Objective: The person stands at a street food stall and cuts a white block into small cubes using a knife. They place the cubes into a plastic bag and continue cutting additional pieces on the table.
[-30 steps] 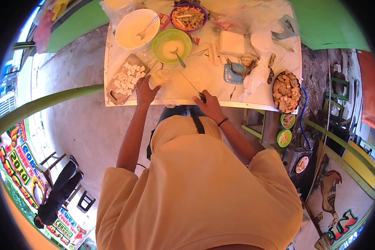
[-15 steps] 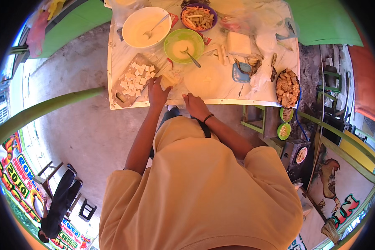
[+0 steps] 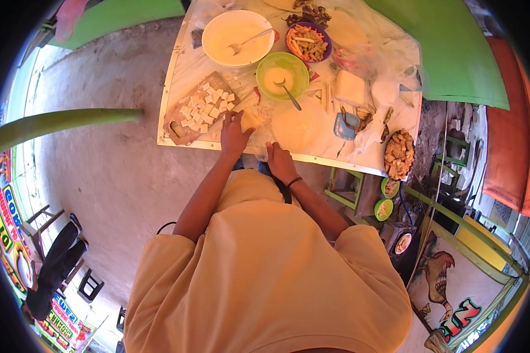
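Observation:
My left hand rests at the table's front edge, thumb and fingers apart, over a pale yellowish flat piece like a thin wrapper. My right hand is closed at the same edge, its fingertips pinched; what they hold, if anything, is too small to make out. Just beyond it lies a round pale stack of thin wrappers. Left of my left hand, white cubes sit on a wooden cutting board. A green bowl of pale batter, with a spoon in it, stands past the wrappers.
Farther back are a white bowl with a spoon and a purple bowl of carrot and potato strips. To the right lie a white block, a blue lid-like piece and a heap of fried food. A green pole juts in at left.
The view has turned and shifted, so the table appears tilted and farther right. Both hands stay at the front edge, the left over the pale piece, the right closed.

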The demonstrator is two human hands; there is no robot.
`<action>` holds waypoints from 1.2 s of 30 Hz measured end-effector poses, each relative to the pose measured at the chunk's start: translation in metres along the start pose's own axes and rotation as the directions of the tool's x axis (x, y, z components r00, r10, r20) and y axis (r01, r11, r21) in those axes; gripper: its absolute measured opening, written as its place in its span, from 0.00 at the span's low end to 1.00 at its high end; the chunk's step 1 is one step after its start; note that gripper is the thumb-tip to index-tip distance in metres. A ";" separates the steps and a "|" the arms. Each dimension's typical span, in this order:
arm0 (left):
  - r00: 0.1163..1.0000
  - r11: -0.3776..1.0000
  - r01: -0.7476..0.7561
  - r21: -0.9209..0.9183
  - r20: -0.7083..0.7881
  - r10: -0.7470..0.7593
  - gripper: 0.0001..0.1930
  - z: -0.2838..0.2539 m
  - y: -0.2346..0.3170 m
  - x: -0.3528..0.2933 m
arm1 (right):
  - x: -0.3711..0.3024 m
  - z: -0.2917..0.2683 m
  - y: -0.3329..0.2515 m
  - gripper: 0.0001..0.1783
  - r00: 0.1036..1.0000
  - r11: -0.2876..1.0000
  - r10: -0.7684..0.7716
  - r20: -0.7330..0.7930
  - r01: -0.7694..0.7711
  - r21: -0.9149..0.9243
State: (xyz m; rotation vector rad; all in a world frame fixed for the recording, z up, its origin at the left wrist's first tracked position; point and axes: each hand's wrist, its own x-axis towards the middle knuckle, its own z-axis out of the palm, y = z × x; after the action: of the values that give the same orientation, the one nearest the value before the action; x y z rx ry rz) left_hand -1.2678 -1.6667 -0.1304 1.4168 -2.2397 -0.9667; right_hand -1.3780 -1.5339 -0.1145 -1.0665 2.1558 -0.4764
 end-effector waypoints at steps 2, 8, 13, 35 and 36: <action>1.000 1.000 0.011 0.001 0.014 -0.011 0.33 0.000 0.000 0.001 | 0.001 0.000 -0.001 0.24 1.000 1.000 -0.014 -0.012 0.014 0.002; 1.000 0.999 0.013 -0.031 0.014 -0.013 0.33 -0.003 0.003 0.002 | 0.010 0.000 0.003 0.24 0.998 0.998 -0.056 -0.015 0.056 -0.006; 1.000 1.000 0.021 -0.021 0.020 -0.021 0.33 -0.003 0.005 0.002 | 0.014 0.000 0.004 0.25 0.999 0.999 -0.043 0.011 0.043 -0.006; 0.990 0.997 0.073 0.009 0.120 -0.074 0.35 -0.006 0.010 0.009 | 0.007 -0.002 -0.006 0.28 0.983 0.993 0.117 0.143 -0.115 -0.020; 0.989 0.997 0.083 0.004 0.124 -0.083 0.35 -0.004 0.011 0.008 | 0.005 -0.004 -0.005 0.28 0.981 0.993 0.120 0.153 -0.118 -0.024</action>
State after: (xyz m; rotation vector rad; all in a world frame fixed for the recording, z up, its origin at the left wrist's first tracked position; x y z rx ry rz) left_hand -1.2762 -1.6723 -0.1203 1.4980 -2.2834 -1.1114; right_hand -1.3804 -1.5409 -0.1107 -0.9440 2.0744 -0.3131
